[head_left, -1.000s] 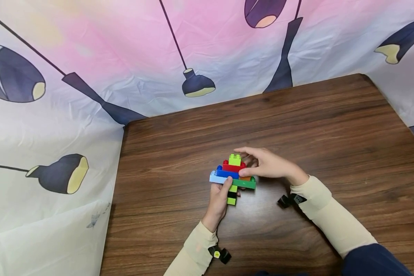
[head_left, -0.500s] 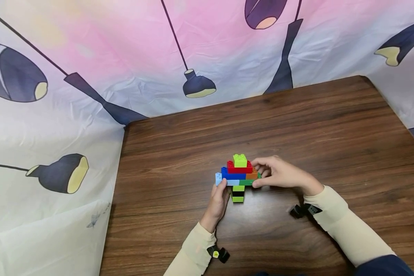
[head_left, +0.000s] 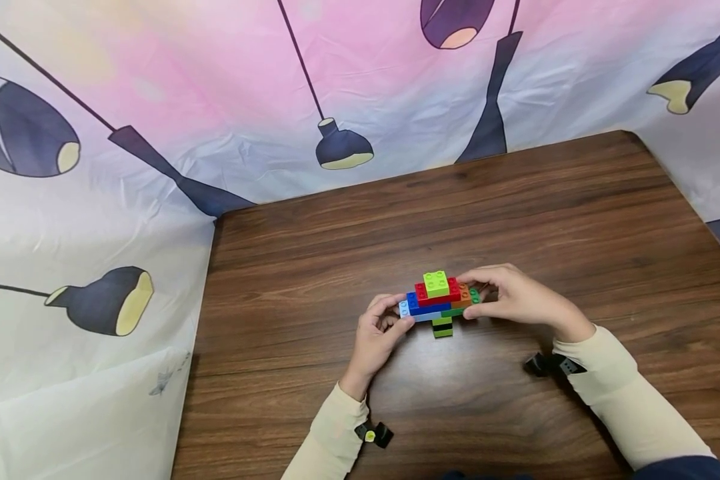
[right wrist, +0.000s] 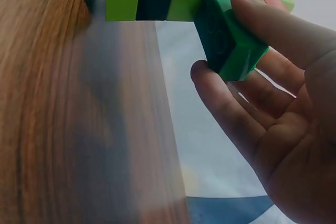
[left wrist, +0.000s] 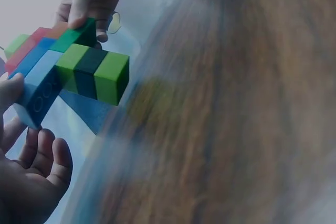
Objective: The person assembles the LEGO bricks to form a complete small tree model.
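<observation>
A model of stacked toy bricks (head_left: 437, 287) is between both hands in the head view. A lime brick (head_left: 437, 283) tops it; below come a red row, a blue-and-orange row and a wide light-blue-and-green row. Its narrow stem (left wrist: 92, 74) is lime, black and lime. My left hand (head_left: 378, 337) pinches the light blue end (left wrist: 39, 90) between thumb and fingers. My right hand (head_left: 525, 300) grips the green end (right wrist: 228, 40), thumb on the near side and fingers behind. Whether the stem's foot touches the table cannot be told.
The brown wooden table (head_left: 288, 280) lies under both hands. A fabric backdrop (head_left: 228, 100) printed with hanging lamps stands along its back and left edges. Black wrist-camera mounts (head_left: 375, 435) sit on both cream sleeves.
The brick model has moved right, and its top has turned more toward the head camera. My left hand went from the stem to the light blue end; the right moved to the green end.
</observation>
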`<action>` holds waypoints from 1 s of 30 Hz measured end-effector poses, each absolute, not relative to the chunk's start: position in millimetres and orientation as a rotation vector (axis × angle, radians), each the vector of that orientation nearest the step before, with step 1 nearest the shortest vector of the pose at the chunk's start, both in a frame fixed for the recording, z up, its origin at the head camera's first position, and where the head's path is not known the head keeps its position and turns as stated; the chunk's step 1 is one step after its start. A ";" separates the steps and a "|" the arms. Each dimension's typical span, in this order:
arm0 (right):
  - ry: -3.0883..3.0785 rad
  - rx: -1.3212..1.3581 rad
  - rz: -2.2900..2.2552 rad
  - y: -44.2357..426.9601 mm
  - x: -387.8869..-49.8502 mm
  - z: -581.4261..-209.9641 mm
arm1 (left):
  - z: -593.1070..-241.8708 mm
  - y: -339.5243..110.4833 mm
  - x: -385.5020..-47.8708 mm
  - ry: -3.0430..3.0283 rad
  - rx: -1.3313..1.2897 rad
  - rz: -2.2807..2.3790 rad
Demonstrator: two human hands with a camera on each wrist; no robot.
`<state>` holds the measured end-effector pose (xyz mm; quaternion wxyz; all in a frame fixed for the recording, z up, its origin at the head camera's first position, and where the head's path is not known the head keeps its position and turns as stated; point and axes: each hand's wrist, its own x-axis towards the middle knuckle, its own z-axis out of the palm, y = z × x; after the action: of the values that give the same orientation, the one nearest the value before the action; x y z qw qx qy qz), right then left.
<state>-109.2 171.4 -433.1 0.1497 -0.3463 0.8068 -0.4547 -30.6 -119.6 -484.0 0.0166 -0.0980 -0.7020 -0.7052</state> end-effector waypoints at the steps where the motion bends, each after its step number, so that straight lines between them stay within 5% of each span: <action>1: 2.313 -0.990 -1.310 171.9 -109.1 -433.6 | -485.1 -119.9 -30.6 -2.188 -0.308 -2.177; 30: 2.320 -0.814 -1.427 166.2 -112.7 -453.6 | -494.8 -121.1 -33.1 -1.973 -0.198 -2.196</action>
<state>-112.7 166.2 -453.6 0.1488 -0.2832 0.8071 -0.4962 -33.1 -121.1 -494.8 0.0915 -0.0665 -0.6641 -0.7390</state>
